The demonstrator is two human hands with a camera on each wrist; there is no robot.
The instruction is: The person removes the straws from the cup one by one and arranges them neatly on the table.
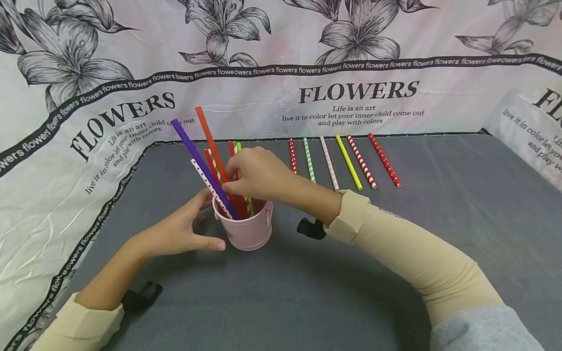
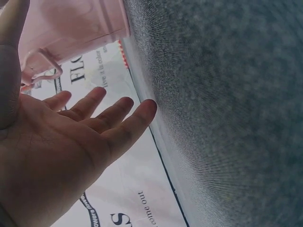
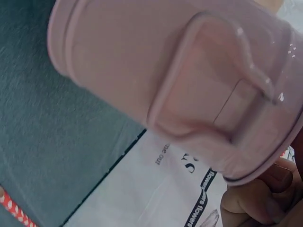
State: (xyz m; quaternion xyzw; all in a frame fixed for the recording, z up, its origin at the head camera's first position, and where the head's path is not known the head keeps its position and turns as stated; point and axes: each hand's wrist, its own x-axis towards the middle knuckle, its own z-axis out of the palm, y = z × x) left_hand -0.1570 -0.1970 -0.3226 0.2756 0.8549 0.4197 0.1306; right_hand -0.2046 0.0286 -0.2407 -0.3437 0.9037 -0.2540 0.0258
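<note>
A small pink bucket point(image 1: 249, 233) stands upright on the grey cloth, holding several straws that lean left. Among them are a purple straw point(image 1: 193, 148), an orange straw point(image 1: 210, 139) and a white straw with dark dots point(image 1: 206, 180). Above the rim, my right hand point(image 1: 263, 175) pinches the orange straw between thumb and fingers; in the right wrist view its curled fingers point(image 3: 253, 201) are partly cut off. My left hand point(image 1: 180, 229) is beside the bucket's left side, thumb apart from the fingers. The left wrist view shows those fingers point(image 2: 128, 130) extended, holding nothing.
On the cloth to the right lies a row of straws: red dotted point(image 1: 292, 156), green striped point(image 1: 309, 160), pale pink point(image 1: 329, 163), yellow point(image 1: 349, 162), red-and-white striped point(image 1: 362, 162) and another red dotted straw point(image 1: 384, 160). A flower-printed white sheet point(image 1: 263, 107) borders the back and left.
</note>
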